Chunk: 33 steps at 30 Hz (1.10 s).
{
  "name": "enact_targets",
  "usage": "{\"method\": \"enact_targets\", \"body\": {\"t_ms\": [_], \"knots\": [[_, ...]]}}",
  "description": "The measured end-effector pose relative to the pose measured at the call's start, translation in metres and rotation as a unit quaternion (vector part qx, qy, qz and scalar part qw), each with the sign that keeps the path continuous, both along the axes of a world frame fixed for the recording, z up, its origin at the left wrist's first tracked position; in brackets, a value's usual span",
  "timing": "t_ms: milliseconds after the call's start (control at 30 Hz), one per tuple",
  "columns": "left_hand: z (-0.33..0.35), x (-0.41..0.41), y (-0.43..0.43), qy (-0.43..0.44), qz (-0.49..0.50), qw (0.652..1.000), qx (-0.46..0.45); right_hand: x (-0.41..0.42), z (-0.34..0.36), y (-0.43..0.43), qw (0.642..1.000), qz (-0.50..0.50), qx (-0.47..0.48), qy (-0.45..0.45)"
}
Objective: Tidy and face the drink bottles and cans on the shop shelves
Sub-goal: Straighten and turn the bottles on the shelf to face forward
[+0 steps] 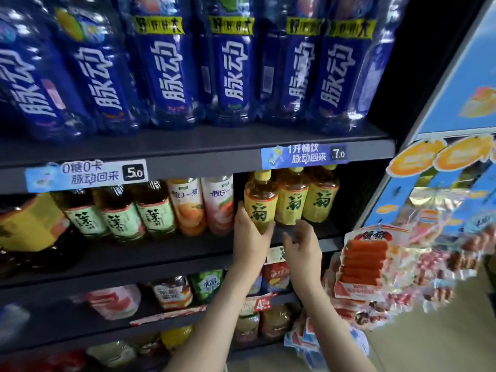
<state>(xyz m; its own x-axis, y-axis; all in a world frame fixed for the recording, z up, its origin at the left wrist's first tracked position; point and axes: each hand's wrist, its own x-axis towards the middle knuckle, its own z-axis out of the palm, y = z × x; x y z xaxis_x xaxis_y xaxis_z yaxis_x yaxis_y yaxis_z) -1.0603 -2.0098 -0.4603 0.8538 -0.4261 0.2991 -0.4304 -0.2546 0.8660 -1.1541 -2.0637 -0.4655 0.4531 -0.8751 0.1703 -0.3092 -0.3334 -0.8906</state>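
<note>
Left hand (pixel 249 237) grips the leftmost chrysanthemum tea bottle (pixel 261 205), mid-facing — right hand (pixel 303 245) hovers loosely curled, apparently empty; lower shelves (pixel 188 314) look jumbled.

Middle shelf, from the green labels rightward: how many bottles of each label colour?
Green-label bottles: 3
Orange-label bottle: 1
Pink-label bottle: 1
Yellow-label bottles: 3, one held by the left hand
Total: 8
</note>
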Motion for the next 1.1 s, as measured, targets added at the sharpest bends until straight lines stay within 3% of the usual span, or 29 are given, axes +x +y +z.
{"method": "enact_targets", "body": {"t_ms": [300, 700, 833, 933, 1100], "knots": [[-0.016, 0.004, -0.034, -0.070, 0.126, 0.988, -0.048, 0.011, -0.030, -0.022, 0.995, 0.005, -0.079, -0.068], [-0.011, -0.012, -0.039, -0.049, 0.144, 0.988, 0.022, 0.030, -0.020, -0.037, 0.996, -0.045, -0.077, -0.026], [-0.008, -0.019, -0.017, -0.107, 0.139, 0.984, 0.035, 0.027, -0.017, -0.034, 0.995, -0.054, -0.081, -0.015], [-0.008, -0.023, 0.012, -0.165, 0.180, 0.970, 0.013, 0.025, -0.013, -0.017, 0.990, -0.060, -0.109, -0.059], [-0.003, 0.001, 0.074, -0.144, 0.296, 0.944, -0.003, 0.043, -0.006, 0.044, 0.985, 0.077, -0.131, -0.084]]}}
